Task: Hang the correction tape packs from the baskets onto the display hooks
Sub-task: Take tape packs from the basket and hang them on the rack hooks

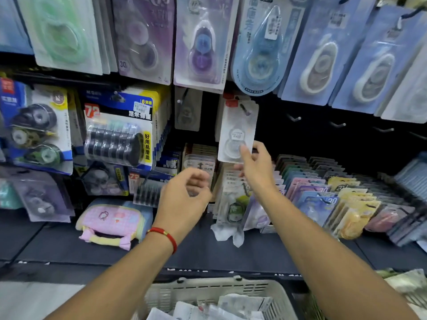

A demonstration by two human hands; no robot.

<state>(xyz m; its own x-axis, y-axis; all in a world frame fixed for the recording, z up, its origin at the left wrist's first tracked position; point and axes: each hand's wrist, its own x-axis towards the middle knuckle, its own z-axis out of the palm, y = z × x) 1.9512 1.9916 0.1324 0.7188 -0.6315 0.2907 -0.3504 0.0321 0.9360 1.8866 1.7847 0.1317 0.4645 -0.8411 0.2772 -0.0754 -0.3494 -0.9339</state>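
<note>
Against the dark display wall, much is soft with blur: the print on most hanging cards cannot be read, and the top row of packs is cut off by the upper edge. At centre the right hand point(255, 167) pinches the lower corner of a pale, clear-fronted correction tape pack point(238, 131) between thumb and fingers, holding it up with its top at a display hook point(245, 110); whether the hook passes through the pack's hole cannot be told. More white packs seem to hang behind it, their number hidden. The left hand point(184, 197), a red cord bracelet point(165, 236) on its wrist, hovers lower and to the left with fingers loosely curled, its grip on nothing.

Right of the held pack the wall is open and dark, with three bare metal hooks point(293, 118) showing in a row and a fourth cut off at the right edge. Below them, rows of coloured flat packs point(323, 192) stand packed on the dark shelf point(69, 248); their count cannot be made out. One pink and yellow fabric pouch point(111, 224) lies on the shelf at left, well apart from both hands.

At the bottom edge one beige plastic basket point(275, 294) is partly cut off; its loose white packs point(231, 306) overlap and cannot be counted. Both forearms reach over it.
</note>
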